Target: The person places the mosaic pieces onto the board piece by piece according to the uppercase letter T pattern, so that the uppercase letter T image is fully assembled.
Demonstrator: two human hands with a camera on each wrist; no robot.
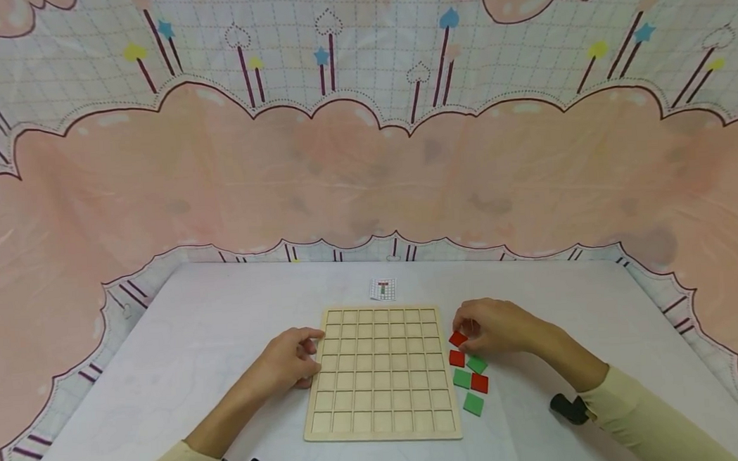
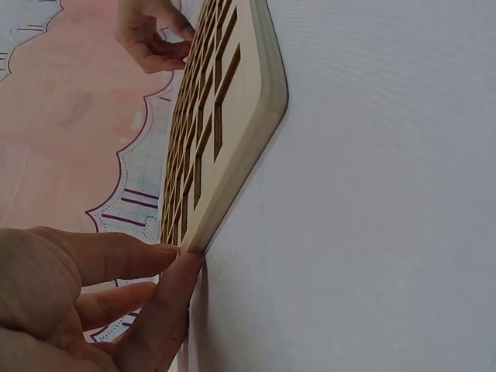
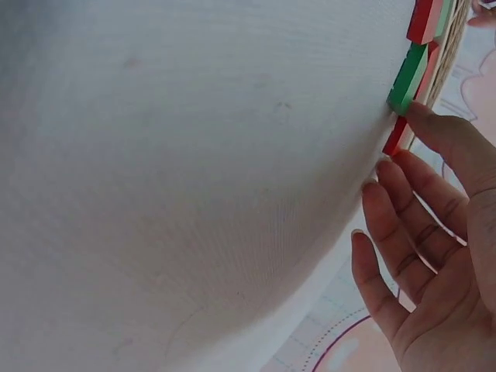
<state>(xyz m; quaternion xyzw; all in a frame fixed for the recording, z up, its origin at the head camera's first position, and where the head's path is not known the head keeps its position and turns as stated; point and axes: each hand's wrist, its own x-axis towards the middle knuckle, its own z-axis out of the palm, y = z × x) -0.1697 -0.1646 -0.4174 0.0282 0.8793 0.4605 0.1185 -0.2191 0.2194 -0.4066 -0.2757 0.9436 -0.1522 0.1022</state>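
A square wooden grid board (image 1: 383, 437) lies flat on the white table. My left hand (image 1: 288, 359) rests at its left edge, thumb and index fingertips touching the rim; the left wrist view shows these fingers against the board's side (image 2: 232, 182). To the right of the board, my right hand (image 1: 498, 327) pinches a red square tile (image 1: 457, 338) between thumb and index finger. The right wrist view shows this red tile (image 3: 396, 137) between the fingertips, the other fingers spread loosely. Right by the thumb lies a green tile (image 1: 476, 363).
Below the pinched tile lie two more red tiles (image 1: 456, 358) and two more green tiles (image 1: 473, 404), beside the board's right edge. A small printed grid card (image 1: 383, 289) with a red and green pattern lies behind the board. Patterned cloth (image 1: 366, 181) hangs behind the table.
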